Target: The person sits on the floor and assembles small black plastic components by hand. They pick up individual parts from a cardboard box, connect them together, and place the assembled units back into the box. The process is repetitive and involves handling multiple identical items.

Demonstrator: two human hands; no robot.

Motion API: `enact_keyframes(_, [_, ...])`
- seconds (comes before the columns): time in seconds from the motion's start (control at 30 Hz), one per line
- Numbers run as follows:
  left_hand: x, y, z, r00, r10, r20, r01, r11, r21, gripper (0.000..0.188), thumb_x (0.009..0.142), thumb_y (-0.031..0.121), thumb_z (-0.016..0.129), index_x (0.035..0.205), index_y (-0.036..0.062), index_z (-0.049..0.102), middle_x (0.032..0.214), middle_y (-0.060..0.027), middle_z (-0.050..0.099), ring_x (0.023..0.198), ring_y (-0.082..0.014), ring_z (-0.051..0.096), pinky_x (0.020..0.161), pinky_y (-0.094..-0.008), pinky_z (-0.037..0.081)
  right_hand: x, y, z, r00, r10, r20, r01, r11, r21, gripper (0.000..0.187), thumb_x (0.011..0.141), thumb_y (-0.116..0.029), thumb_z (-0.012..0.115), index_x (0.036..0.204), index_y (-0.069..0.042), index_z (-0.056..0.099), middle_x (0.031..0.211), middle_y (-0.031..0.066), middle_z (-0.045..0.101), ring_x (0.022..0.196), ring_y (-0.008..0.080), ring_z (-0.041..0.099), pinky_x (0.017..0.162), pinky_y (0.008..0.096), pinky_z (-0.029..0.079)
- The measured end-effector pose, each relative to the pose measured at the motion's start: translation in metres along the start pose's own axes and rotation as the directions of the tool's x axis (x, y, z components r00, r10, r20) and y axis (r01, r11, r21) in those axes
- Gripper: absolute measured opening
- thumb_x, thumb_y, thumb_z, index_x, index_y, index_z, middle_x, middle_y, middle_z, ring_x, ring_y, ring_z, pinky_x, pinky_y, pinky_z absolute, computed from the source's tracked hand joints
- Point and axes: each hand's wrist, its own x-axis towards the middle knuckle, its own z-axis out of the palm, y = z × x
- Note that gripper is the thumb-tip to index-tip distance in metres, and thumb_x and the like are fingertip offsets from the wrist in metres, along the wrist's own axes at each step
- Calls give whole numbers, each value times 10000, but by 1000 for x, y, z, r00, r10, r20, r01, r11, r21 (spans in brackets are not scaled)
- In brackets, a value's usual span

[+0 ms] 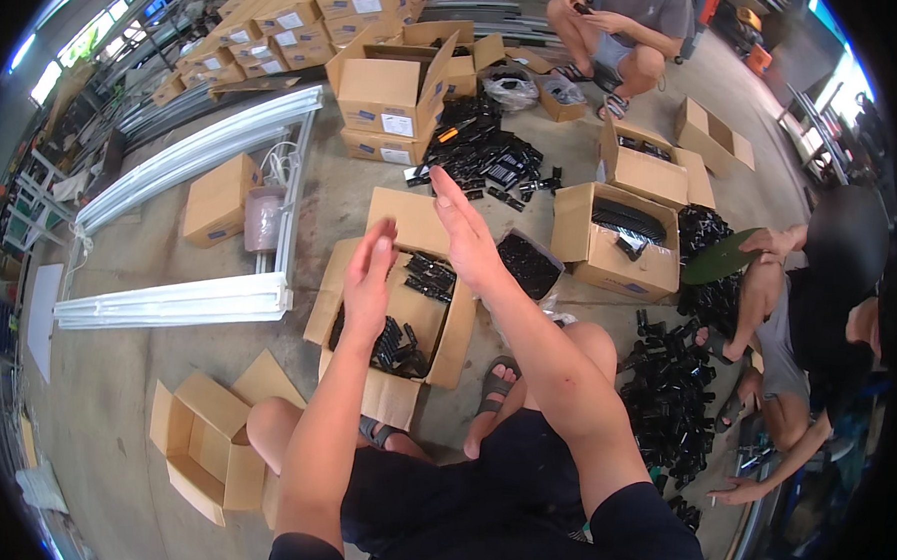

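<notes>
Over an unfolded cardboard box (453, 345) I hold both hands raised, palms facing each other with a gap between. My left hand (368, 282) is open, fingers stretched out and together, slightly blurred. My right hand (462, 236) is also open and flat, its fingers pointing away from me, above the box's far flap. Neither one holds anything. Inside the box lie black plastic parts (397, 348) in bunches, partly hidden behind my left hand and forearm. Just right of the box sits a clear bag of small black parts (529, 264).
A heap of black parts (494, 157) spreads beyond the box; another pile (664, 390) lies right. A carton (611, 237) holds ribbed black pieces. An open carton (201, 449) stands left, near white metal rails (177, 303). One person (839, 287) sits right, another (629, 33) squats far off.
</notes>
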Motion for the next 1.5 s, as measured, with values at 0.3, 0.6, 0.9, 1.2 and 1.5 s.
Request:
enact_keyframes(0.3, [19, 103, 31, 579, 646, 497, -691, 65, 720, 413, 791, 142, 817, 1190, 121, 714, 1525, -126, 518, 1382, -364, 476, 1145, -472, 373, -10, -19, 11, 963, -235, -127, 144, 858, -493, 543, 1002, -190, 616, 1474, 47, 491, 1430, 311, 569, 1347, 413, 561, 1134, 420, 431])
enact_keyframes(0.6, [59, 168, 48, 448, 405, 797, -827, -152, 542, 436, 704, 178, 862, 1120, 171, 732, 1468, -80, 550, 1343, -354, 502, 1134, -486, 380, -21, -11, 17, 988, -112, -105, 50, 881, -470, 538, 969, -210, 667, 1422, 51, 543, 1267, 303, 665, 1211, 431, 645, 1043, 444, 499])
enact_keyframes(0.9, [80, 198, 99, 354, 57, 933, -907, -223, 358, 373, 691, 150, 871, 1036, 186, 733, 1495, -25, 519, 1353, -308, 497, 1112, -457, 408, -28, -31, 9, 999, -12, -51, -14, 874, -485, 499, 966, -185, 662, 1388, 56, 553, 1281, 311, 652, 1203, 447, 636, 1038, 475, 500])
enact_keyframes(1.2, [85, 192, 118, 351, -16, 936, -919, -197, 341, 417, 662, 146, 875, 1054, 160, 734, 1520, -61, 521, 1371, -337, 491, 1140, -486, 393, -36, -43, -1, 1000, -5, -28, -9, 877, -480, 473, 964, -158, 656, 1374, 57, 560, 1322, 290, 632, 1206, 447, 624, 1048, 479, 490])
enact_keyframes(1.5, [86, 188, 128, 345, -69, 936, -924, -203, 325, 403, 661, 130, 867, 1044, 156, 743, 1511, -65, 535, 1378, -335, 496, 1146, -484, 391, -37, -41, -8, 999, -32, -29, 15, 881, -473, 448, 956, -151, 656, 1338, 68, 573, 1288, 279, 642, 1171, 446, 636, 1030, 487, 494])
